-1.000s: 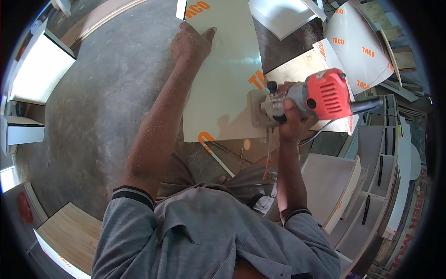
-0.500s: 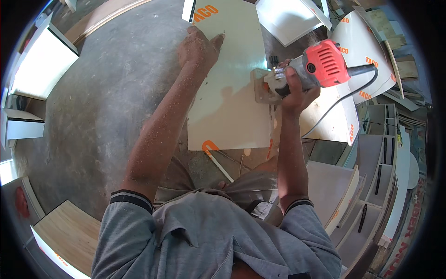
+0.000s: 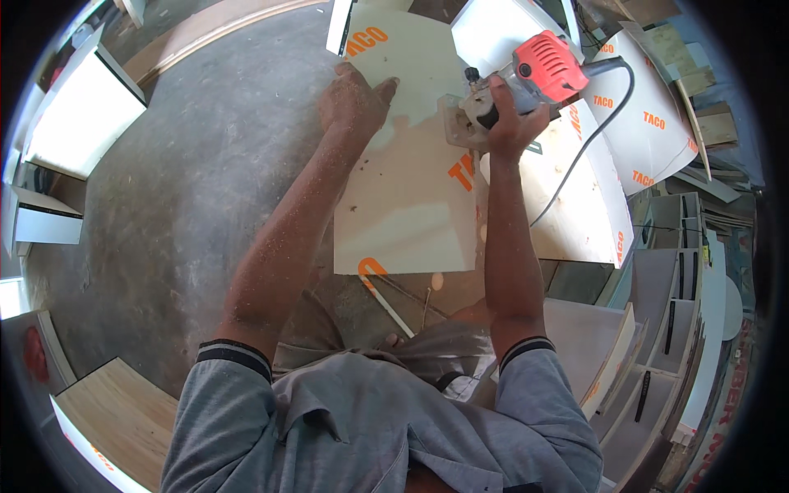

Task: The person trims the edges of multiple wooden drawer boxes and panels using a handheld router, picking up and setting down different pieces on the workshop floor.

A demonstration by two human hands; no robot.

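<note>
A trim router point(image 3: 549, 67) with a red motor housing and a clear base is in my right hand point(image 3: 516, 123), the fingers wrapped round its body. Its base sits at the right edge of a white laminated board point(image 3: 403, 222). The board lies lengthwise in front of me and has orange printing and specks of dust on it. At the board's left edge my left hand point(image 3: 355, 103) grips it, with the thumb on top and the other fingers curled at the edge. Fine dust covers my left forearm. The router's bit is hidden.
A black cord point(image 3: 588, 144) loops from the router down the right side. A pale offcut panel point(image 3: 567, 197) and a curved printed sheet point(image 3: 649, 115) are on the right, near a cabinet frame point(image 3: 657, 329). White boxes point(image 3: 82, 115) stand left; a thin strip point(image 3: 386, 306) lies near my feet.
The router and my right hand have moved away from me along the board's right edge, uncovering orange printing there. My left hand keeps its hold on the left edge.
</note>
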